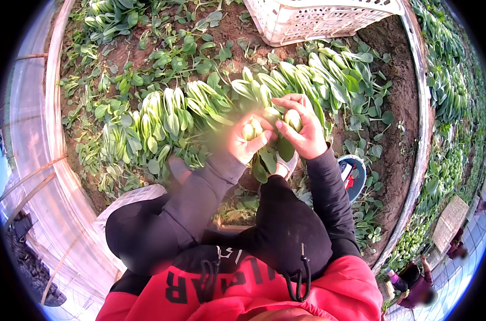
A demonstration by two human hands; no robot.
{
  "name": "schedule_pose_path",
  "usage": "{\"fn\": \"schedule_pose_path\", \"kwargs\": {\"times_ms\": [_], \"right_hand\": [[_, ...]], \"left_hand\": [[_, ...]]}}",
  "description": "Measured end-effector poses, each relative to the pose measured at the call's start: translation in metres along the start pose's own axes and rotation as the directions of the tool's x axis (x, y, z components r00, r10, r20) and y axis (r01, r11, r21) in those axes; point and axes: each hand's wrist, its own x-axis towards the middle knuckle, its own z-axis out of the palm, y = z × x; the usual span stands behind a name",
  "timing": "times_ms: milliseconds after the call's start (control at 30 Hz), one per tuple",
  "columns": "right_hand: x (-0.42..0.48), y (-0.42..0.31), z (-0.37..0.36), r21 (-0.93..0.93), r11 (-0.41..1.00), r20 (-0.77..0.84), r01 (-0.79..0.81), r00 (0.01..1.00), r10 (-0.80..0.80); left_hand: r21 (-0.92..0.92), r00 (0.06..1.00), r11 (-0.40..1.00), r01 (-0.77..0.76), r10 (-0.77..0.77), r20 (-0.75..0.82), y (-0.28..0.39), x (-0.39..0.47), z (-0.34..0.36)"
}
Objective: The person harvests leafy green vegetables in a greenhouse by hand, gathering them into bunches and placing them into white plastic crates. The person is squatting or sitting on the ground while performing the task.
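My left hand (251,136) is closed round the pale stem ends of a leafy green vegetable, which looks like bok choy; its dark leaves (263,162) hang below. Close beside it on the right, my right hand (299,126) holds another pale-based head (293,119) between thumb and fingers. In front of both hands, bunches of the same greens (331,74) lie in a row on the soil, stems pointing away from me. The row carries on at the left with more bunches (162,110). A blur hides part of the area around my left hand.
A white plastic crate (323,22) stands beyond the row. A blue bucket (357,176) with several items is near my right forearm. Another pale crate (134,198) is by my left knee. Plastic sheeting (34,120) lines the left; co-workers (417,283) are at the lower right.
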Motion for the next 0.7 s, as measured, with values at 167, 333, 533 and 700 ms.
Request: {"fn": "schedule_pose_path", "kwargs": {"times_ms": [167,333,533,700], "right_hand": [[-0.009,-0.021,0.001,0.125,0.991,0.098,0.035,0.994,-0.047],[-0.013,-0.017,0.007,0.394,0.917,0.197,0.056,0.970,-0.144],[-0.018,-0.030,0.026,0.176,0.980,-0.034,-0.099,0.994,0.106],[-0.006,-0.052,0.039,-0.259,0.941,-0.049,0.217,0.970,-0.237]], "left_hand": [[0.145,0.992,0.988,0.054,-0.071,0.109,0.030,-0.009,0.000],[0.247,0.979,0.968,0.051,-0.098,0.181,0.050,-0.016,0.001],[0.374,0.990,0.927,0.011,0.043,-0.136,0.041,-0.020,0.017],[0.263,0.911,0.962,-0.073,0.171,-0.375,0.023,-0.014,0.018]]}}
